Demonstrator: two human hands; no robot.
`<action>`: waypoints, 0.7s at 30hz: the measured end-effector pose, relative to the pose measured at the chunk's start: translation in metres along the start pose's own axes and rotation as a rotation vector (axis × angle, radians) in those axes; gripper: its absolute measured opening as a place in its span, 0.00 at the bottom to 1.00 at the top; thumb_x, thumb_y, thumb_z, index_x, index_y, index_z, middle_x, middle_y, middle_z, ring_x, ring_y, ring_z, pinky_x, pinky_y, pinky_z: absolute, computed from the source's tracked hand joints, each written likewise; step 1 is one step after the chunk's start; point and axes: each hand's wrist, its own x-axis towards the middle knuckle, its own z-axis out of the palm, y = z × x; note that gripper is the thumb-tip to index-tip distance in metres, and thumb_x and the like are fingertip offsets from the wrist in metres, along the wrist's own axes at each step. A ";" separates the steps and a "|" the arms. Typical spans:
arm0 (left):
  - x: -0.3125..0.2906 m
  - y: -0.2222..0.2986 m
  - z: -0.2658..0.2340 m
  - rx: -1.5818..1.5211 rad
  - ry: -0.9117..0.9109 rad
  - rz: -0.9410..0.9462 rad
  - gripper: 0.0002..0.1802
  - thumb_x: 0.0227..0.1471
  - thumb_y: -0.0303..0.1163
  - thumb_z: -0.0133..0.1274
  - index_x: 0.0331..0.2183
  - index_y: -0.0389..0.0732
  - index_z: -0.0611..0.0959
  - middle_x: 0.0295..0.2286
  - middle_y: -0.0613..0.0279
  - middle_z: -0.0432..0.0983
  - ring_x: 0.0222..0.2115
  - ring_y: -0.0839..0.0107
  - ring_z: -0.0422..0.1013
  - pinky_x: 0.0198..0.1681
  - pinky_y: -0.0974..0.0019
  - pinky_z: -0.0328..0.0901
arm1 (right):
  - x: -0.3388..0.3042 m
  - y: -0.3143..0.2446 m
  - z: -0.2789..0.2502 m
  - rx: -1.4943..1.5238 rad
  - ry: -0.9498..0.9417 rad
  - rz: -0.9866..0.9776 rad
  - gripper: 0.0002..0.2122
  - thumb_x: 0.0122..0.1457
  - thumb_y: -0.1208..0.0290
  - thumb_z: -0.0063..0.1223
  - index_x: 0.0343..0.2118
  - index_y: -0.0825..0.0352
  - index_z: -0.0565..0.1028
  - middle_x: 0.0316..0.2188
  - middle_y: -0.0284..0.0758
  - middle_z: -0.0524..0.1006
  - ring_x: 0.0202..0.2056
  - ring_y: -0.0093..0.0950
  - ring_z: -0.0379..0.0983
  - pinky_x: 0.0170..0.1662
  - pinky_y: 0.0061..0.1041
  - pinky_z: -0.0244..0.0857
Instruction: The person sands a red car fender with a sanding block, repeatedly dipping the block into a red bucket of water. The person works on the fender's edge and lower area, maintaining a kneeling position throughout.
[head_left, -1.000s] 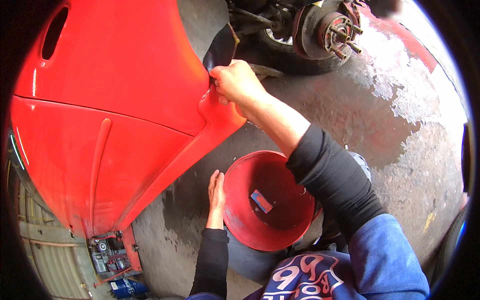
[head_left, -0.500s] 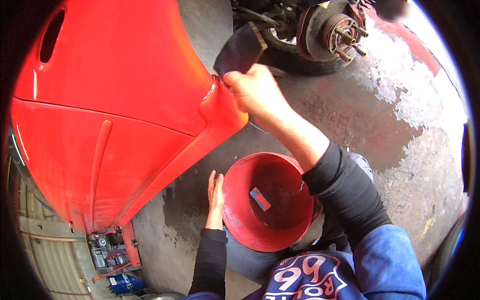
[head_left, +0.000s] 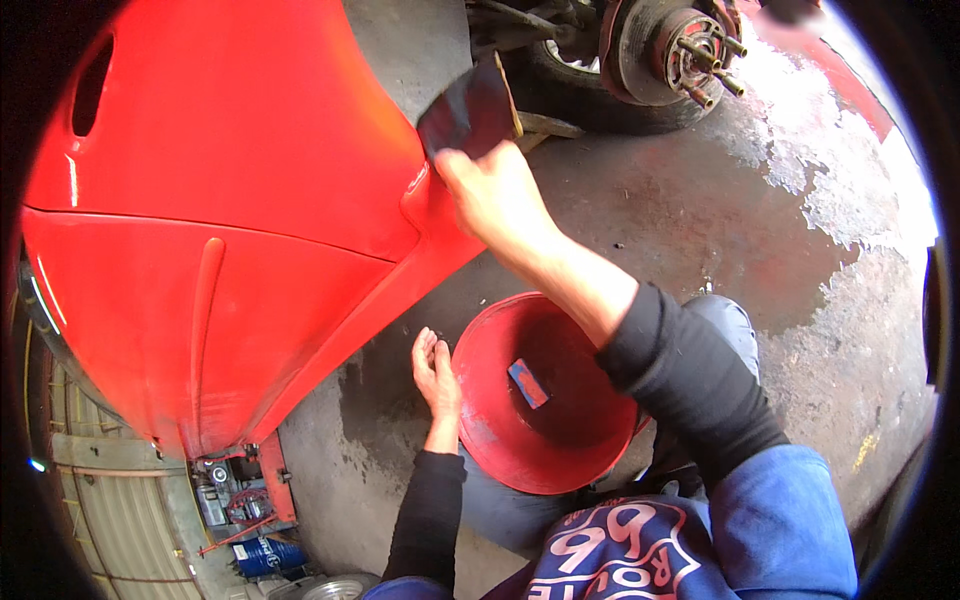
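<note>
Glossy red curved car body panel (head_left: 230,320) at left, blue cylindrical drum (head_left: 268,556) below it. Left hand (head_left: 437,380): fingers extended, gripping nothing, by round red bucket (head_left: 490,435); contact unclear. Thin dark flexible sheet (head_left: 465,112) at panel's right edge, clamped between right hand's (head_left: 500,195) thumb and fingers. Blue-and-red rectangular block (head_left: 528,384) inside bucket; right forearm (head_left: 585,290) blocks part of rim. Upper right: rusty studded wheel hub (head_left: 690,52), black tyre (head_left: 630,118) behind.

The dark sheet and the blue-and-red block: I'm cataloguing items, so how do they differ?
The dark sheet is broad and mostly black; the blue-and-red block is smaller, oblong and two-toned. The sheet is held in the right hand; the block lies inside the red bucket. Neither is in the left hand.
</note>
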 end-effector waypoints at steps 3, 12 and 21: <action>-0.026 0.032 0.027 -0.060 -0.038 0.204 0.11 0.61 0.31 0.46 0.40 0.33 0.78 0.38 0.56 0.77 0.41 0.68 0.72 0.47 0.64 0.67 | -0.004 0.011 -0.029 -0.019 -0.034 -0.018 0.13 0.51 0.70 0.48 0.25 0.80 0.73 0.16 0.46 0.72 0.22 0.31 0.72 0.29 0.36 0.65; -0.126 -0.069 0.171 -0.607 -0.814 -1.143 0.23 0.62 0.48 0.42 0.51 0.44 0.76 0.44 0.63 0.77 0.46 0.66 0.73 0.51 0.56 0.67 | 0.022 0.015 -0.088 0.188 0.236 -0.014 0.13 0.54 0.65 0.57 0.20 0.70 0.76 0.16 0.31 0.72 0.17 0.20 0.66 0.23 0.23 0.60; 0.021 0.130 0.086 -1.269 -0.580 -0.534 0.17 0.59 0.41 0.46 0.37 0.39 0.81 0.34 0.57 0.80 0.39 0.60 0.74 0.45 0.55 0.69 | 0.027 0.012 -0.090 0.026 0.294 -0.006 0.15 0.54 0.60 0.60 0.29 0.72 0.81 0.22 0.33 0.78 0.23 0.21 0.73 0.27 0.22 0.66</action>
